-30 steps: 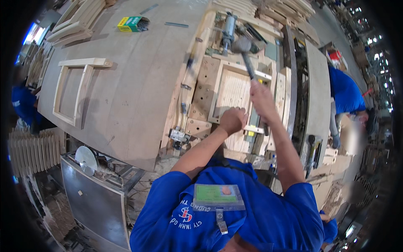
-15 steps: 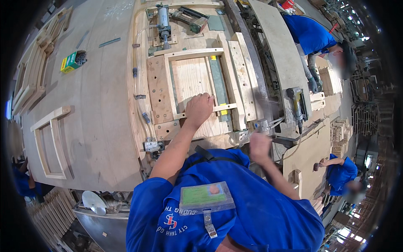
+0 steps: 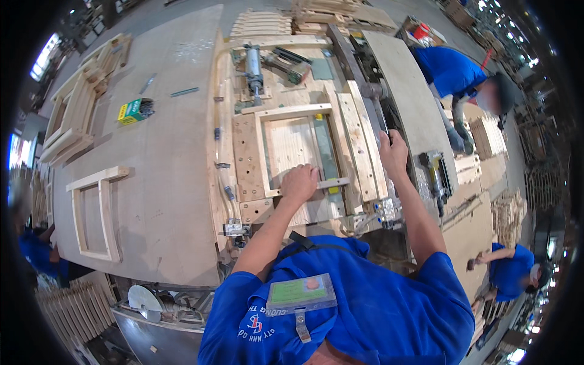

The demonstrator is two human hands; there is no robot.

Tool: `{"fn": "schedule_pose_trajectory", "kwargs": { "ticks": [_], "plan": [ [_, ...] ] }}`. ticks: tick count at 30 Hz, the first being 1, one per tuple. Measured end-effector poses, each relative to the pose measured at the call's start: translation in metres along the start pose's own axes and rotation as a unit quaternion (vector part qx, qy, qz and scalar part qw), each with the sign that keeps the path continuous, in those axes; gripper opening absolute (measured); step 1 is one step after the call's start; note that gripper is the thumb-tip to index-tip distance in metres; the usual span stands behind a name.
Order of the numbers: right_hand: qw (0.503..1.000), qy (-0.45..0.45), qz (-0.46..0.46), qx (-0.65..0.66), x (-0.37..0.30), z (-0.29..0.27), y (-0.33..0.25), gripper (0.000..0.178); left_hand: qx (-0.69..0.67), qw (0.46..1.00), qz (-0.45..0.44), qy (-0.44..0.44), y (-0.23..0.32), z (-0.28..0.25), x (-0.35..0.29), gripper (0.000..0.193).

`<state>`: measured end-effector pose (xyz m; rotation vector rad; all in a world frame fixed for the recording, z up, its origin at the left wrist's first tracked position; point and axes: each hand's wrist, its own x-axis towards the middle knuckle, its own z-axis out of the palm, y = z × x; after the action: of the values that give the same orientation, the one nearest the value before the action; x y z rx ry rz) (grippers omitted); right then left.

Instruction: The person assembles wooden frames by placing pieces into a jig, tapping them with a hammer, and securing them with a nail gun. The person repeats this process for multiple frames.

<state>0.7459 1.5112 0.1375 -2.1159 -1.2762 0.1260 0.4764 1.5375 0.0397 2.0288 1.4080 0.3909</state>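
Note:
A pale wooden frame (image 3: 263, 149) lies in a wooden jig (image 3: 246, 159) on the bench in front of me. My left hand (image 3: 300, 184) is closed over the frame's near rail, fingers curled around it. To the right, my right hand (image 3: 394, 149) grips the handle of a hammer (image 3: 372, 91), whose head points away from me, above the dark strip beside the jig. An air cylinder (image 3: 253, 70) is mounted at the jig's far end. Beside the cylinder rests a nail gun (image 3: 289, 68).
On the left of the bench stand a green-and-yellow box (image 3: 135, 111), a three-sided wooden frame (image 3: 109, 213) and stacked frames (image 3: 79, 115). Another nail gun (image 3: 437, 176) lies at right. Co-workers in blue (image 3: 453, 70) work on the right side, one more at far left.
My right hand has gone up and away from my body with the hammer, which was blurred before. The left hand stays on the near rail. The whole view has shifted slightly.

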Motion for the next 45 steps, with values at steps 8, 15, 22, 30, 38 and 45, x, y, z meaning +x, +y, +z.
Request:
{"fn": "schedule_pose_trajectory", "kwargs": {
  "ticks": [8, 15, 22, 30, 38, 45],
  "plan": [
    [0.980, -0.081, 0.036, -0.176, 0.026, 0.055, 0.038, 0.034, -0.010, 1.000, 0.001, 0.001, 0.003, -0.001, 0.002, 0.038],
    [0.980, -0.002, -0.109, -0.167, 0.024, -0.032, 0.067, 0.048, -0.001, 1.000, -0.006, 0.019, -0.004, 0.004, -0.004, 0.038],
    [0.931, -0.067, 0.141, -0.329, 0.005, -0.109, 0.152, 0.084, 0.014, 0.999, -0.030, -0.017, 0.003, -0.003, -0.004, 0.039],
    [0.974, -0.081, 0.062, -0.203, -0.005, -0.135, 0.163, 0.069, -0.007, 0.991, 0.120, 0.058, -0.006, 0.000, -0.001, 0.028],
    [0.936, -0.186, 0.231, 0.187, -0.059, -0.172, 0.049, 0.027, -0.203, 0.970, 0.126, 0.052, 0.036, 0.008, -0.051, 0.020],
    [0.893, -0.257, 0.248, 0.275, -0.109, -0.070, -0.015, 0.029, -0.402, 0.865, 0.066, -0.293, 0.057, 0.062, -0.058, 0.043]
  ]
}}
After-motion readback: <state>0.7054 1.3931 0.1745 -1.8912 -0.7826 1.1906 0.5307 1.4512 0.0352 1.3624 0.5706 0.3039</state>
